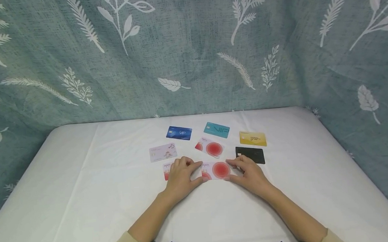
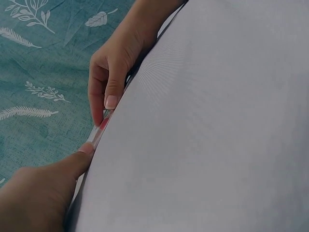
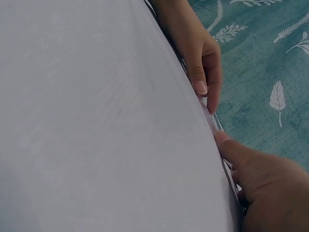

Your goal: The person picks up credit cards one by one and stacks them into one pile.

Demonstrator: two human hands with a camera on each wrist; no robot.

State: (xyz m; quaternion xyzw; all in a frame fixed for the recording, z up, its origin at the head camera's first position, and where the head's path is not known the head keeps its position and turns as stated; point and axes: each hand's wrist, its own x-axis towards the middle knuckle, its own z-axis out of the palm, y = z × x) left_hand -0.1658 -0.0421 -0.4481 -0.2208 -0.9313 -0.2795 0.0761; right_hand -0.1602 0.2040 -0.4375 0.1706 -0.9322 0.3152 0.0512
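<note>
A white card with a large red circle [image 1: 216, 170] lies in the middle of the group, between both hands. My left hand [image 1: 180, 176] pinches its left end, with the forefinger at the top corner and the thumb at the bottom one. On the opposite end, my right hand [image 1: 249, 174] grips the corners the same way. The left hand partly covers another red-and-white card [image 1: 166, 170]. Close beyond the right fingers is a black card [image 1: 255, 155]. In the left wrist view the held card [image 2: 100, 126] shows as a thin sliver between the fingertips.
A tilted red-circle card [image 1: 210, 147] lies just behind the held one. Around it are a pale pink card [image 1: 163, 152], a blue VIP card [image 1: 179, 133], a teal VIP card [image 1: 216, 130] and a yellow card [image 1: 253, 138]. A white cloth [image 1: 95, 201] covers the table; patterned fabric [image 1: 190, 62] hangs behind.
</note>
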